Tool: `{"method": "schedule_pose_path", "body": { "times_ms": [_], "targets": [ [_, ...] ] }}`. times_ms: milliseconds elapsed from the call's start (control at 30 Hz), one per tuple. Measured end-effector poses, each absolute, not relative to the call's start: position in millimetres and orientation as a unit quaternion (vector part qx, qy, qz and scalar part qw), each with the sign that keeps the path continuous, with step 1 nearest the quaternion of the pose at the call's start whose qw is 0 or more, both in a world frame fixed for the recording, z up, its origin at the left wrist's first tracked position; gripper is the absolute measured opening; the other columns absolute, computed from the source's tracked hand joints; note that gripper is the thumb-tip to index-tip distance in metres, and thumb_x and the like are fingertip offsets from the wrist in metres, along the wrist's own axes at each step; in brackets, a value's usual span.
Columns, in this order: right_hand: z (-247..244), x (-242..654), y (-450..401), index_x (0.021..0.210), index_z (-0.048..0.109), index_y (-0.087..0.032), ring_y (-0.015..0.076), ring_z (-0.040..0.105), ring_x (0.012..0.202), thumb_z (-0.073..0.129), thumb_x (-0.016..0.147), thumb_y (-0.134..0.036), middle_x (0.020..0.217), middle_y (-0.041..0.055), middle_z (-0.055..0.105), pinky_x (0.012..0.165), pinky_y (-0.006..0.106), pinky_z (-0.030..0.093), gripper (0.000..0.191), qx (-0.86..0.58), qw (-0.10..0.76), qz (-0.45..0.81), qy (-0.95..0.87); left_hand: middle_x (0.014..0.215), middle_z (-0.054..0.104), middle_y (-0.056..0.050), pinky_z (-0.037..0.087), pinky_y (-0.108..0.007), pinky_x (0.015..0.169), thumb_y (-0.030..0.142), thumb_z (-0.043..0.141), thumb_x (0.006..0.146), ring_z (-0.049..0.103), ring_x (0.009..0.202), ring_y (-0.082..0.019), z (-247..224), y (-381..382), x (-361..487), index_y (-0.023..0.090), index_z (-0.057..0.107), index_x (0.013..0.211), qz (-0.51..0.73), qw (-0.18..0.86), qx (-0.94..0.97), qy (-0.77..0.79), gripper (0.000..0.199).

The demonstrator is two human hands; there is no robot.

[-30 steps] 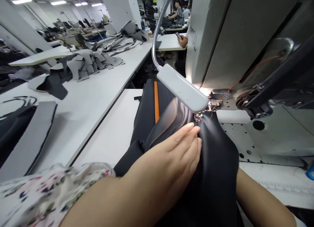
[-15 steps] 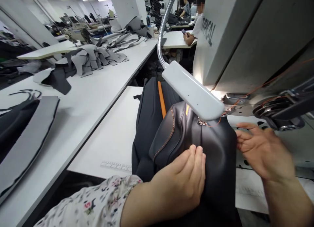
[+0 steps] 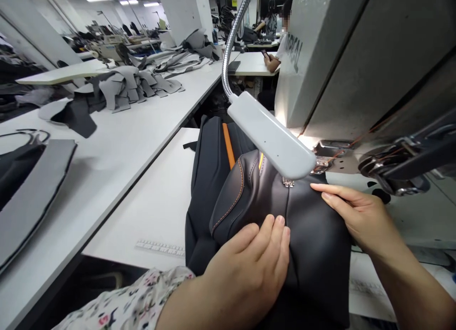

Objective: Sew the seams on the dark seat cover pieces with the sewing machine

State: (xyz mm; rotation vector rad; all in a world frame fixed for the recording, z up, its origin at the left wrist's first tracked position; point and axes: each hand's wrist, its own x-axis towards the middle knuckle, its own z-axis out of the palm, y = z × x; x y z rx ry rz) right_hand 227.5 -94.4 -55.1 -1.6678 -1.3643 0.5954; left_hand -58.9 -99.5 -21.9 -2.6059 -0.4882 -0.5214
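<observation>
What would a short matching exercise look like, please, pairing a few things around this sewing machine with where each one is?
Things:
1. Left hand
2. Right hand
3. Lamp head
4. Gray cut pieces

Places:
A. Fingertips on the right side of the dark leather
B. Lying in heaps on the long white table
C. Flat on the leather, nearest the viewer, below the seam
D. Hanging over the sewing foot

Pairs: 1-C, 2-A, 3-D, 4-B
</observation>
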Motion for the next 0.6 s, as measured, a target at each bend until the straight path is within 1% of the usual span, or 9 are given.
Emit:
{"method": "schedule_pose_path", "body": {
  "times_ms": [133, 267, 333, 400, 467, 533, 600],
  "targets": [
    [-56.5, 228.5, -87.9, 0.108, 0.083, -0.034, 0.0306, 0.073, 0.111, 0.070, 0.087, -0.053, 0.113, 0.0039, 0.080, 0.109, 0.051, 0.054, 0.031, -0.662, 0.464, 0.251, -0.532, 0.140, 0.071, -0.009, 0.050, -0.034, 0.095, 0.010, 0.033, 0.107, 0.068, 0.128, -0.022, -19.8, -93.4, -59.2, 0.011, 0.072, 0.132, -0.178, 0.216, -0.943, -0.179, 0.046],
    [-64.1, 232.6, -79.9, 0.112, 0.082, -0.031, 0.0294, 0.072, 0.114, 0.075, 0.087, -0.055, 0.114, 0.0050, 0.080, 0.113, 0.048, 0.051, 0.035, -0.651, 0.495, 0.259, -0.513, 0.143, 0.069, -0.009, 0.048, -0.035, 0.098, 0.013, 0.034, 0.107, 0.066, 0.130, -0.023, -18.6, -87.0, -57.7, 0.012, 0.071, 0.134, -0.175, 0.214, -0.942, -0.191, 0.046],
    [-68.0, 233.4, -74.9, 0.109, 0.082, -0.031, 0.0284, 0.073, 0.107, 0.078, 0.085, -0.055, 0.107, 0.0048, 0.081, 0.107, 0.047, 0.055, 0.034, -0.646, 0.516, 0.263, -0.497, 0.145, 0.068, -0.009, 0.047, -0.035, 0.098, 0.015, 0.036, 0.107, 0.065, 0.131, -0.023, -19.5, -83.7, -55.9, 0.012, 0.070, 0.135, -0.171, 0.211, -0.943, -0.194, 0.044],
    [-71.3, 233.6, -69.2, 0.100, 0.083, -0.031, 0.0270, 0.075, 0.090, 0.082, 0.080, -0.052, 0.092, 0.0039, 0.080, 0.093, 0.045, 0.061, 0.029, -0.636, 0.549, 0.278, -0.465, 0.146, 0.067, -0.010, 0.047, -0.035, 0.098, 0.016, 0.038, 0.107, 0.064, 0.131, -0.024, -21.1, -79.8, -53.9, 0.013, 0.069, 0.136, -0.165, 0.206, -0.944, -0.196, 0.043],
    [-74.5, 234.7, -63.3, 0.093, 0.082, -0.030, 0.0273, 0.075, 0.083, 0.084, 0.077, -0.049, 0.083, 0.0038, 0.078, 0.082, 0.044, 0.063, 0.025, -0.631, 0.572, 0.280, -0.444, 0.148, 0.066, -0.010, 0.047, -0.035, 0.097, 0.017, 0.039, 0.107, 0.063, 0.131, -0.024, -22.2, -75.5, -52.2, 0.012, 0.068, 0.137, -0.170, 0.203, -0.944, -0.196, 0.043],
    [-78.4, 238.3, -58.2, 0.092, 0.082, -0.028, 0.0299, 0.075, 0.089, 0.082, 0.077, -0.048, 0.086, 0.0056, 0.078, 0.082, 0.045, 0.063, 0.025, -0.633, 0.568, 0.265, -0.455, 0.148, 0.066, -0.011, 0.046, -0.035, 0.096, 0.017, 0.039, 0.106, 0.063, 0.130, -0.024, -21.6, -70.6, -51.1, 0.012, 0.068, 0.138, -0.178, 0.204, -0.943, -0.194, 0.043],
    [-83.3, 244.4, -54.2, 0.096, 0.082, -0.026, 0.0326, 0.075, 0.098, 0.080, 0.078, -0.048, 0.094, 0.0081, 0.079, 0.087, 0.047, 0.062, 0.028, -0.633, 0.557, 0.254, -0.474, 0.146, 0.067, -0.010, 0.046, -0.034, 0.095, 0.018, 0.039, 0.106, 0.064, 0.127, -0.024, -19.5, -65.6, -50.7, 0.012, 0.068, 0.138, -0.186, 0.201, -0.943, -0.190, 0.044]
  ]
}}
